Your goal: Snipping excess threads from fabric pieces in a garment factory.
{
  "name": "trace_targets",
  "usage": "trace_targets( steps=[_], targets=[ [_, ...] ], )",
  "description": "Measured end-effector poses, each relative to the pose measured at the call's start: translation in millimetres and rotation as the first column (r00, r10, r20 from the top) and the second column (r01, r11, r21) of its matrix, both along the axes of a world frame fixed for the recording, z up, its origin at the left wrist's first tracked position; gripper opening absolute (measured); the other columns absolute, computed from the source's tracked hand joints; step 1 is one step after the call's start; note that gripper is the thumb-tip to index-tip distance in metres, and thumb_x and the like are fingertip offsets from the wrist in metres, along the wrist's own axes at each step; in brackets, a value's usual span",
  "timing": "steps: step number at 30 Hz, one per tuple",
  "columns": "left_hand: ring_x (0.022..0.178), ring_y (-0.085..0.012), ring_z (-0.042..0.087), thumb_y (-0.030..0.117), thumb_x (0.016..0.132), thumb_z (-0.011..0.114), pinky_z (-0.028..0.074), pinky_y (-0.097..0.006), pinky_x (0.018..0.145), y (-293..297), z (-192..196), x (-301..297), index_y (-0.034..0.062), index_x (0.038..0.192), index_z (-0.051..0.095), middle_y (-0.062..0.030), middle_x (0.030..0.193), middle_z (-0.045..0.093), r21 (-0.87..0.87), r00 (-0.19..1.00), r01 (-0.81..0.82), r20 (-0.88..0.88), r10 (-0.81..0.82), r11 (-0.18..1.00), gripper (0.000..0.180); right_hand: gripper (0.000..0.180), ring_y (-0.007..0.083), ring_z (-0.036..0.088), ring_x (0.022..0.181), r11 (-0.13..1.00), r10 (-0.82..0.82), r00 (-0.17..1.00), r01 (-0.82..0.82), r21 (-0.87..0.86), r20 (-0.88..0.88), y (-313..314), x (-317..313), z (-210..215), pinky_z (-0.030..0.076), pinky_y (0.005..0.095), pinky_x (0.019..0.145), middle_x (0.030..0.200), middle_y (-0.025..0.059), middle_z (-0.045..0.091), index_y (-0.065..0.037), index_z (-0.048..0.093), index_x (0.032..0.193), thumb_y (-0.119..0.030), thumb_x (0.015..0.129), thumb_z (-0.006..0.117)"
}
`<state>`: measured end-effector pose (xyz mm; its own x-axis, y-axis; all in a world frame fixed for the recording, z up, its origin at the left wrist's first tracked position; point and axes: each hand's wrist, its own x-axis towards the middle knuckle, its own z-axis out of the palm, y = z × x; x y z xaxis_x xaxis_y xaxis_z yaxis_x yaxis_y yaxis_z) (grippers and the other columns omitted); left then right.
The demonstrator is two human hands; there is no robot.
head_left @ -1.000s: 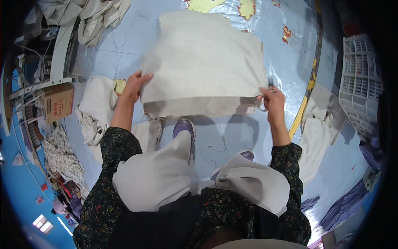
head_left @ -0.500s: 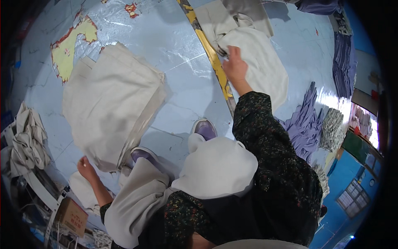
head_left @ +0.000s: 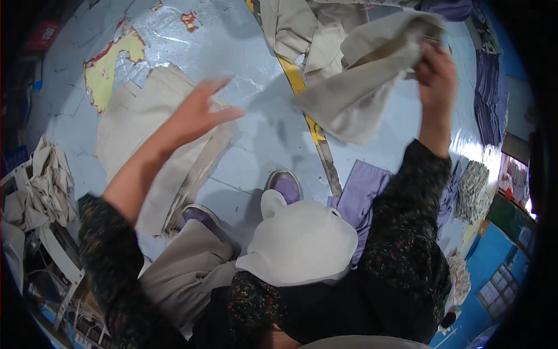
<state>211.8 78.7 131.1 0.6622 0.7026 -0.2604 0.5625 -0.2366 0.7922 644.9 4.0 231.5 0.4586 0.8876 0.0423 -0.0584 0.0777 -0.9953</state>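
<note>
Floor point(head_left: 256, 148), pale blue, below the fingers of both hands: bared to the near left of the right fingers, where a cloth lay half a second ago.

Stack of beige cloth point(head_left: 136, 116), on the floor below and to the left of the left fingers: place about the same as before.

Beige cloth point(head_left: 369, 84), single, loose: formerly lying flat, now raised and slanting down to the left from the right fingers; one upper corner in the grip, the folded body spread leftward.

Further beige pieces point(head_left: 293, 29), crumpled: on the floor, beyond and left of the right fingers.

Yellow-and-black strip point(head_left: 292, 74): on the floor, between the two sets of fingers.

Left hand point(head_left: 197, 113), motion-blurred: shifted from the stack's near edge to above its right part; forearm slanting forward and right; thumb and fingers spread apart, nothing between them.

Right hand point(head_left: 437, 75): farther right than before; forearm reaching forward, wrist nearly straight; fingers curled and clamped on the beige cloth.
</note>
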Motion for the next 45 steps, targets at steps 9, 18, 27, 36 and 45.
trace_targets(
  steps=[9, 18, 27, 36, 45],
  targets=[
    [0.114, -0.0248, 0.060, 0.030, 0.083, 0.078, 0.046, -0.033, 0.098, -26, -11, 95, -0.0020, 0.130, 0.056, -0.0137, 0.132, 0.059, -0.537, 0.830, -0.142, 0.393, 0.396, 0.831, 0.061, 0.022, 0.0082, 0.043, 0.052, 0.826, -0.555, 0.772, 0.557, -0.090, -0.310, -109, -7, 15, 0.039, 0.0227, 0.063, 0.070, 0.0015, 0.056, 0.004, 0.061, 0.114, -0.008, 0.096, 0.054],
    [0.132, -0.0284, 0.044, 0.005, 0.073, 0.064, 0.040, -0.041, 0.101, -151, -109, 71, 0.0091, 0.107, 0.067, -0.0099, 0.136, 0.050, 0.494, 0.888, 0.453, -0.170, -0.428, 0.742, 0.035, 0.028, 0.0085, 0.052, 0.069, 0.716, -0.299, 0.862, 0.486, -0.501, 0.408, -186, 12, -204, 0.042, 0.0239, 0.067, 0.072, 0.0001, 0.059, -0.002, 0.069, 0.094, -0.029, 0.094, 0.063],
    [0.103, -0.0329, 0.056, 0.003, 0.078, 0.061, 0.048, -0.042, 0.088, -167, -137, 77, -0.0012, 0.100, 0.066, -0.0129, 0.107, 0.060, 0.259, 0.994, 0.087, 0.042, -0.101, 0.962, 0.023, 0.039, 0.0035, 0.033, 0.046, 0.670, -0.028, 0.999, 0.052, -0.741, 0.046, -76, -48, -241, 0.023, 0.0222, 0.042, 0.060, -0.0069, 0.046, -0.007, 0.066, 0.083, -0.041, 0.097, 0.056],
    [0.104, -0.0323, 0.056, 0.000, 0.081, 0.061, 0.048, -0.043, 0.090, -173, -140, 70, 0.0015, 0.100, 0.064, -0.0105, 0.111, 0.059, 0.218, 0.998, 0.063, -0.010, -0.062, 0.974, 0.019, 0.037, 0.0047, 0.029, 0.043, 0.705, -0.215, 0.953, -0.001, -0.709, -0.215, -33, -61, -262, 0.021, 0.0237, 0.039, 0.060, -0.0051, 0.046, -0.005, 0.062, 0.085, -0.039, 0.098, 0.055],
    [0.097, -0.0348, 0.057, 0.008, 0.080, 0.067, 0.045, -0.046, 0.084, -199, -146, 73, 0.0000, 0.089, 0.063, -0.0146, 0.102, 0.060, 0.359, 0.697, -0.642, -0.095, 0.711, 0.677, 0.012, 0.031, 0.0047, 0.025, 0.043, 0.784, -0.035, 0.894, -0.253, -0.567, -0.447, -58, -77, -241, 0.017, 0.0215, 0.042, 0.059, -0.0072, 0.039, -0.005, 0.060, 0.089, -0.033, 0.101, 0.053]
  ],
)
